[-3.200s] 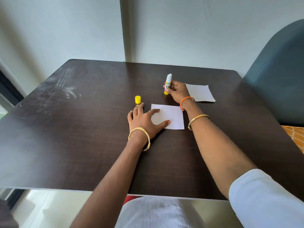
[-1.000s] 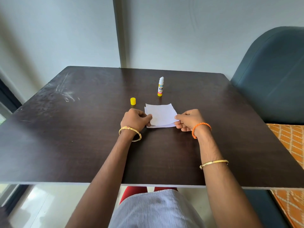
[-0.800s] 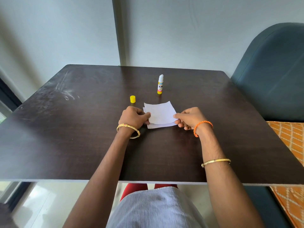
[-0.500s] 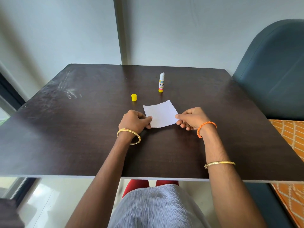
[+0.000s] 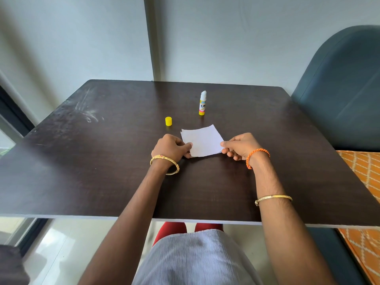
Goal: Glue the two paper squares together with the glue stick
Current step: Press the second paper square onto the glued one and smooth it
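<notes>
With the glue stick (image 5: 202, 103) now parked uncapped behind its cap (image 5: 168, 121) on the bench (image 5: 82, 161), my left hand (image 5: 171, 148) and right hand (image 5: 239, 146) pinched opposite edges of the stacked paper squares (image 5: 202, 142), so I judged only pressing remained.

Left hand (image 5: 171, 148) and right hand (image 5: 239, 146) pinch stacked paper squares (image 5: 202, 140) — glue stick (image 5: 202, 103) upright beyond.

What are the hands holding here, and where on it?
Both hold the stacked paper squares: left hand pinches the left corner, right hand the right corner.
</notes>
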